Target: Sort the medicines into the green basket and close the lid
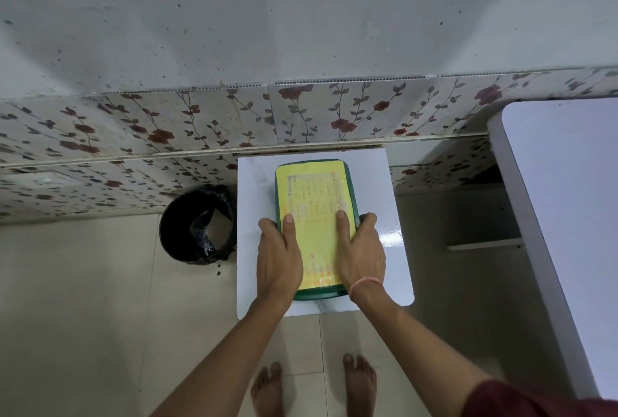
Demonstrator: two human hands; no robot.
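Note:
The green basket (278, 197) stands on a small white table (381, 182), covered by its lid (314, 196), which has a yellow printed label. My left hand (279, 257) grips the basket's left side, thumb pressed on the lid. My right hand (363, 254) grips the right side the same way, thumb on the lid. No medicines are visible; the basket's inside is hidden under the lid.
A black bin with a black liner (195, 226) stands on the floor left of the table. A larger white table (561, 216) is at the right. A floral-tiled wall (167, 129) runs behind. My bare feet (314, 386) stand on the tiled floor.

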